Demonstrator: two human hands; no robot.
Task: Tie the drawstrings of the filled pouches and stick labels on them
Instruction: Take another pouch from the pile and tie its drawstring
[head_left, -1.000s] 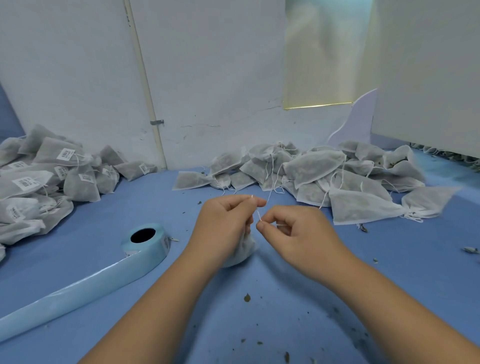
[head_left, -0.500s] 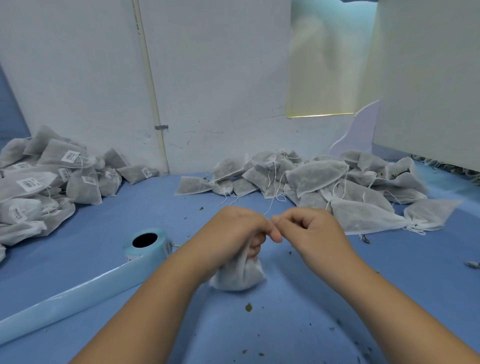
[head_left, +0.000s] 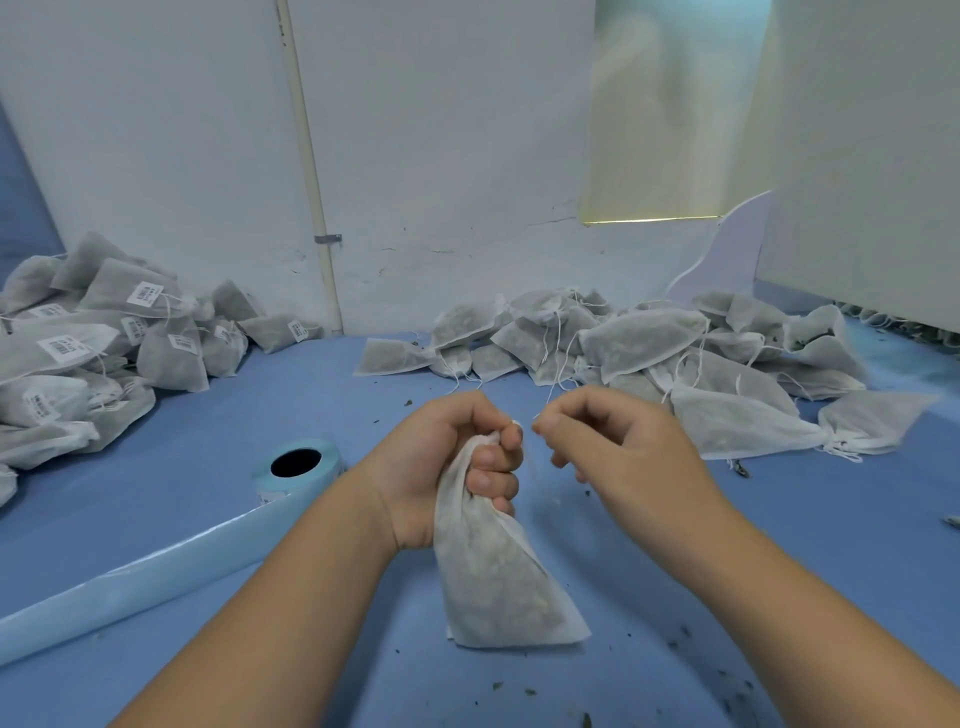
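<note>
1. Gripping the gathered neck of the filled white mesh pouch (head_left: 493, 582), the left hand (head_left: 441, 467) is now a closed fist; a second ago it only pinched string above the pouch.
2. The right hand (head_left: 618, 447) has drawn slightly aside, fingers curled, pinching the thin white drawstring (head_left: 549, 401). Judgement: neck cinched, knot unfinished.
3. The pouch bottom rests on the blue table (head_left: 779, 545).
4. The pale blue label roll (head_left: 296, 462) lies left of the left hand; this pouch carries no label.
5. The heap of unlabelled pouches (head_left: 649, 353) lies just behind the hands; its loose strings could snag. The heap of labelled pouches (head_left: 78, 353) sits far left.
</note>
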